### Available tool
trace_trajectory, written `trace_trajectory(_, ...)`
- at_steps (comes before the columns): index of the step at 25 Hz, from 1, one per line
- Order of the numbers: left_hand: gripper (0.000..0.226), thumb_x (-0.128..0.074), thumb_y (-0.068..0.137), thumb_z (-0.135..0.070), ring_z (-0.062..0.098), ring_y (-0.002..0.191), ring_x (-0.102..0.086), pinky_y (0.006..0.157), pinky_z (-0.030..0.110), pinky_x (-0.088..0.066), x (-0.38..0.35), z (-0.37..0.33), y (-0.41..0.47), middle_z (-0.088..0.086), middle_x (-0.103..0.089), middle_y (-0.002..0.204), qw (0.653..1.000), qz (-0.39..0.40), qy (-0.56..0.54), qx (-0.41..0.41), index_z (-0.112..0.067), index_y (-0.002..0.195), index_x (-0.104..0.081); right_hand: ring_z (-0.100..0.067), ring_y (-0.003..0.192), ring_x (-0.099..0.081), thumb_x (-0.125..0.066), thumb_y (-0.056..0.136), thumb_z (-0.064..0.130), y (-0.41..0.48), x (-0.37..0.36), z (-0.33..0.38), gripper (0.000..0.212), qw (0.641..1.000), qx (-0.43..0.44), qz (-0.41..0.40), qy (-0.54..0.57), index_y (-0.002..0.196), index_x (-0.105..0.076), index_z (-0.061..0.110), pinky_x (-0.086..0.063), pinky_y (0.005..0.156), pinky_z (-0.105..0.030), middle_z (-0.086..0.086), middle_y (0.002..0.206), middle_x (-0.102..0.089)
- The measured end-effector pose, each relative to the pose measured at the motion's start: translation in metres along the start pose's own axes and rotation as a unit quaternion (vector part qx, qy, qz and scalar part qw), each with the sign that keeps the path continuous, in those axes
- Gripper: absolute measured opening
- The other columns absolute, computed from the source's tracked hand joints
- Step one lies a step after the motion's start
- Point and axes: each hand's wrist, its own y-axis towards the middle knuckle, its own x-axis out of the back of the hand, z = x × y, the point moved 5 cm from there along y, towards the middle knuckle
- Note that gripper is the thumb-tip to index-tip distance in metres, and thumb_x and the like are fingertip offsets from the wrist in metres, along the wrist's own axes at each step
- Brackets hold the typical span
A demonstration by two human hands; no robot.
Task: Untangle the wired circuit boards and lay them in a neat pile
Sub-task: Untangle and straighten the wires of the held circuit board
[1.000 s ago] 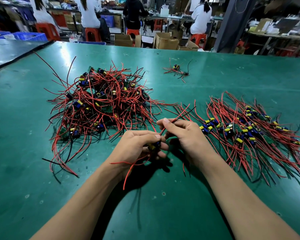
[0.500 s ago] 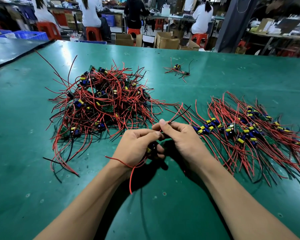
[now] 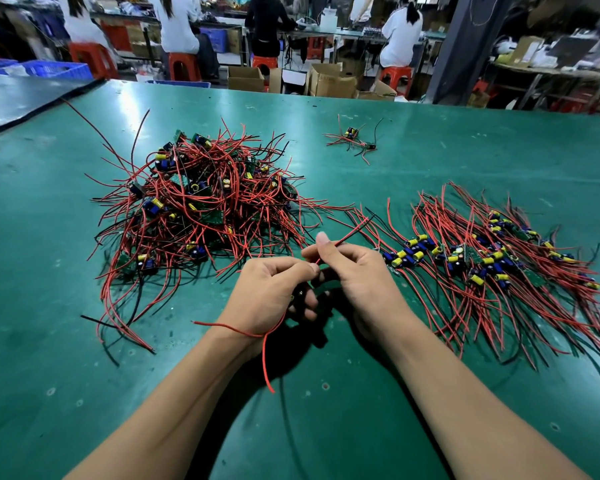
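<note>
Together, left hand (image 3: 271, 296) and right hand (image 3: 361, 282) pinch red wires (image 3: 346, 238).

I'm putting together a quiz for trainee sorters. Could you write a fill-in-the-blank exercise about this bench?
The tangled heap lies on the person's ___ side. Most wires in the neat pile are ___. The left hand grips a wired board; the right hand pinches its wire pair, one red, one ___.
Missing words: left; red; black.
</note>
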Motion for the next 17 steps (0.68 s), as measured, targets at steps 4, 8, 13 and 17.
trace_trajectory(4, 0.028, -0.063, 0.090, -0.009, 0.019, 0.036, -0.053, 0.042, 0.021, -0.043, -0.001, 0.001, -0.002, 0.009, -0.058, 0.047, 1.000, 0.019, 0.014, 0.006, -0.008, 0.063, -0.072, -0.008, 0.047, -0.055, -0.066, 0.096, 0.035, 0.004, 0.013, 0.009, 0.031, 0.994, 0.051, -0.092, -0.017, 0.074, -0.077, 0.016, -0.044, 0.044, -0.021, 0.002, 0.068, -0.070)
trace_trajectory(8, 0.027, -0.064, 0.089, -0.010, 0.020, 0.037, -0.053, 0.041, 0.020, -0.044, -0.003, 0.000, -0.003, 0.010, -0.057, 0.048, 0.999, 0.043, 0.015, 0.011, -0.010, 0.063, -0.073, -0.005, 0.045, -0.051, -0.067, 0.096, 0.027, 0.005, 0.025, 0.018, 0.026, 0.985, 0.083, -0.152, 0.003, 0.075, -0.074, 0.014, -0.044, 0.041, -0.020, 0.005, 0.068, -0.069)
trace_trajectory(13, 0.024, -0.063, 0.090, -0.009, 0.022, 0.037, -0.053, 0.043, 0.021, -0.045, -0.002, -0.001, -0.003, 0.012, -0.058, 0.048, 0.999, 0.045, 0.001, 0.016, -0.006, 0.067, -0.073, -0.005, 0.040, -0.045, -0.073, 0.090, 0.021, 0.006, 0.027, 0.019, 0.022, 0.972, 0.086, -0.191, 0.102, 0.075, -0.063, 0.007, -0.041, 0.039, -0.019, 0.000, 0.063, -0.061)
trace_trajectory(17, 0.022, -0.059, 0.092, -0.003, 0.026, 0.044, -0.060, 0.046, 0.025, -0.051, -0.006, 0.000, -0.004, 0.017, -0.064, 0.057, 0.999, 0.046, -0.018, 0.020, -0.002, 0.074, -0.070, -0.005, 0.038, -0.041, -0.071, 0.090, 0.026, 0.008, 0.020, 0.014, 0.024, 0.971, 0.018, -0.142, 0.191, 0.075, -0.063, 0.008, -0.039, 0.038, -0.018, 0.004, 0.055, -0.058)
